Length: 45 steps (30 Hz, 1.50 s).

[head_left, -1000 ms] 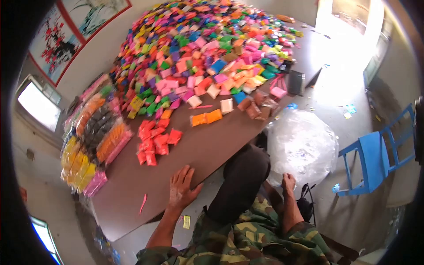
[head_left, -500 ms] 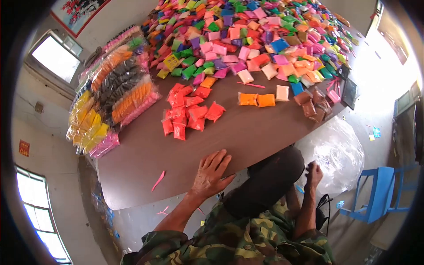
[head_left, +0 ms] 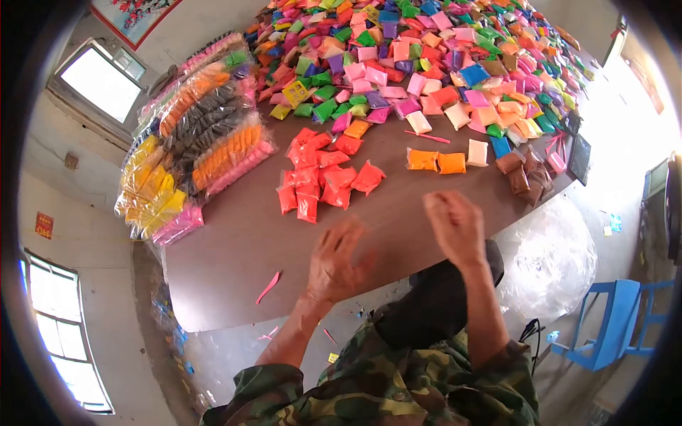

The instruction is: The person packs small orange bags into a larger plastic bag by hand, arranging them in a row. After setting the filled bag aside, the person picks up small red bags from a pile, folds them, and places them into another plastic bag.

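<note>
My left hand (head_left: pixel 338 261) hovers blurred over the near edge of the brown table (head_left: pixel 234 248), fingers spread, holding nothing. My right hand (head_left: pixel 455 226) is raised over the table edge, fingers loosely curled; nothing shows in it. Just beyond my hands lies a cluster of red packets (head_left: pixel 321 177). Two orange packets (head_left: pixel 436 162) and a cream packet (head_left: pixel 477 153) lie to the right of them. Brown packets (head_left: pixel 522 174) sit near the table's right edge. A large heap of mixed coloured packets (head_left: pixel 426 50) covers the far half.
Bagged bundles of yellow, orange, black and pink packets (head_left: pixel 188 149) line the table's left side. A pink plastic stick (head_left: pixel 268 287) lies near the front edge. A clear plastic bag (head_left: pixel 550 259) sits on the floor at right, beside a blue chair (head_left: pixel 611 319).
My right hand has risen from beside the plastic bag up over the table. My left hand has lifted off the table edge. The view has shifted toward the table.
</note>
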Motion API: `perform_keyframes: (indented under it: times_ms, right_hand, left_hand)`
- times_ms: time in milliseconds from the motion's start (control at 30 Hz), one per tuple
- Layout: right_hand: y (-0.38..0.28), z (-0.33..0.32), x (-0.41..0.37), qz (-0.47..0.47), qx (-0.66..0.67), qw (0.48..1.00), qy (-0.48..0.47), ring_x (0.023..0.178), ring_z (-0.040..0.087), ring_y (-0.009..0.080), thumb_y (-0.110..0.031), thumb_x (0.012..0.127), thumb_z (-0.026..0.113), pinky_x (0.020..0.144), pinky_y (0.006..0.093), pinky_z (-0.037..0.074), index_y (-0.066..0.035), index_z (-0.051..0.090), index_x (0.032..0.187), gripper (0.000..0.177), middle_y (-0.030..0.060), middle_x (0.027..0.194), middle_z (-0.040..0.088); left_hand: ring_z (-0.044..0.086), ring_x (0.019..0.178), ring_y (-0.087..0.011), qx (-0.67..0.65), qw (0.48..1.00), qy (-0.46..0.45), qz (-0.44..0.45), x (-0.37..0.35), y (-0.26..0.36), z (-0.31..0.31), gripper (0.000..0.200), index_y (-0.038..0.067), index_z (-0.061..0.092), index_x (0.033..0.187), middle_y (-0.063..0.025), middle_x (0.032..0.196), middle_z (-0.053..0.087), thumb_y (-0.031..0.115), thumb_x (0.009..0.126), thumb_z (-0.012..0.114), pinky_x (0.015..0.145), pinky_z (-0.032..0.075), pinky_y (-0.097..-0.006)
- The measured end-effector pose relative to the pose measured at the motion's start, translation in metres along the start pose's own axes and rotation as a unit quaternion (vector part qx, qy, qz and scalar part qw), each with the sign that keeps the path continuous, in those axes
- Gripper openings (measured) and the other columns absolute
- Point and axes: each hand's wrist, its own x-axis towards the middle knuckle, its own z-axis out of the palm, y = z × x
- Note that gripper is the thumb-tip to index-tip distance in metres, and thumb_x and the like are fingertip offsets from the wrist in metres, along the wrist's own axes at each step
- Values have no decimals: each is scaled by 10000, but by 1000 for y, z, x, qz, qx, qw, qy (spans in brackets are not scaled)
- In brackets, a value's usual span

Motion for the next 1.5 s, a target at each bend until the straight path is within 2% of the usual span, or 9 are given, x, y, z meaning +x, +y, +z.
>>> perform_keyframes:
  times_ms: [100,200,300,500,633,933,1033,1133,1500]
  right_hand:
    - [34,47,-3,-120,-48,991,-36,820,714,321,-159,960,726,713,378,566,-32,719,998,133,156,959,724]
    - [40,57,-14,-226,-126,966,-11,818,698,368,-106,927,740,710,400,568,-50,706,974,80,149,929,711]
    - [44,55,-15,-132,-27,991,15,828,704,362,-54,902,755,719,408,572,-66,700,969,88,126,916,706]
    - [41,48,-14,-126,25,992,18,838,708,358,-25,893,754,719,417,574,-72,699,960,98,119,909,700]
    - [46,51,-15,-119,26,992,29,832,708,352,-27,885,759,717,418,576,-71,701,959,103,115,910,701]
    - [40,43,-15,-125,38,991,14,801,699,345,-17,891,749,695,413,566,-55,699,951,87,122,889,690]
    - [43,43,-13,-138,35,990,10,695,687,235,-31,937,747,626,319,543,-39,721,985,56,105,931,703]
    - [39,44,-14,-119,55,991,20,792,703,348,-22,898,751,685,406,566,-50,703,946,73,123,901,697]
    - [35,39,-13,-86,47,995,-6,718,697,306,-38,928,746,648,371,562,-50,727,979,56,129,912,702]
  left_hand:
    - [616,1266,-359,55,998,18,-1,26,-16,4,505,28,680,1290,-176,1381,639,185,842,851,1043,510,-479]
    - [621,1269,-366,93,995,17,16,54,-17,14,467,24,685,1278,-175,1344,669,158,856,832,1081,483,-486]
    - [617,1282,-338,132,990,12,49,81,-32,39,448,36,687,1283,-165,1364,663,217,891,806,1113,441,-498]
    - [630,1242,-309,197,976,6,92,98,-54,67,417,28,675,1289,-134,1281,707,249,942,744,1149,385,-518]
    - [629,1255,-290,225,969,-13,97,90,-56,58,343,26,690,1286,-130,1316,700,216,1000,683,1157,381,-515]
    - [611,1308,-284,249,963,-2,102,59,-58,53,342,24,691,1311,-138,1341,687,136,988,681,1179,385,-513]
    - [609,1312,-284,243,966,8,93,58,-57,56,344,21,694,1301,-134,1347,685,113,970,682,1188,383,-509]
    - [608,1316,-286,225,971,21,83,58,-58,57,351,21,697,1295,-131,1349,685,93,952,684,1188,387,-500]
    - [643,1269,-320,169,982,61,59,62,-50,55,321,8,715,1248,-148,1298,711,28,929,690,1161,423,-500]
